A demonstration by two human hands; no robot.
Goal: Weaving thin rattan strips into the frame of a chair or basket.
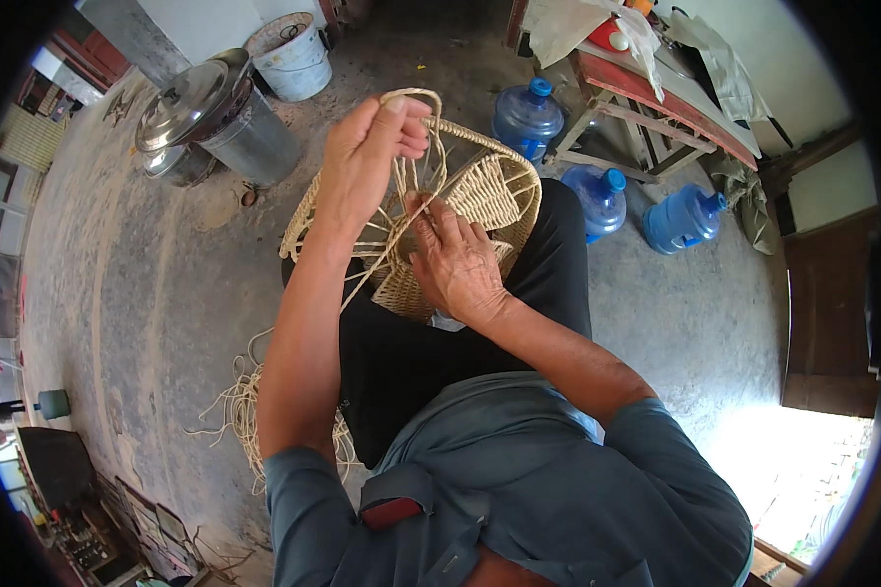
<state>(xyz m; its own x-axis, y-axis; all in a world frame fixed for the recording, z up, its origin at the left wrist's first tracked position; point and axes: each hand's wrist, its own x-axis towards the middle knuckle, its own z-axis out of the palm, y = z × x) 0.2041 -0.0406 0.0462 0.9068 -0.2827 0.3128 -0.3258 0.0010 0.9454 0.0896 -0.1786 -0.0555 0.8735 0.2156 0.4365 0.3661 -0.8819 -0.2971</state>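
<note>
A half-woven basket (480, 201) of pale straw cord rests across my lap, with a braided rim and open strands on its left side. My left hand (367, 147) is raised over the basket's far left part, thumb and forefinger pinching a loop of cord (429, 95) that hangs down into the weave. Lower and to the right, my right hand (455, 256) lies against the middle of the basket, fingers bent at the crossing strands. Whether a strand sits between those right fingertips is hidden.
Loose cord (240, 406) lies heaped on the floor by my left leg. Blue water bottles (529, 119) stand at the right, beside a red-edged table (656, 98). Back left are a white bucket (292, 61), a metal bin (250, 137) and a lidded pot (181, 108).
</note>
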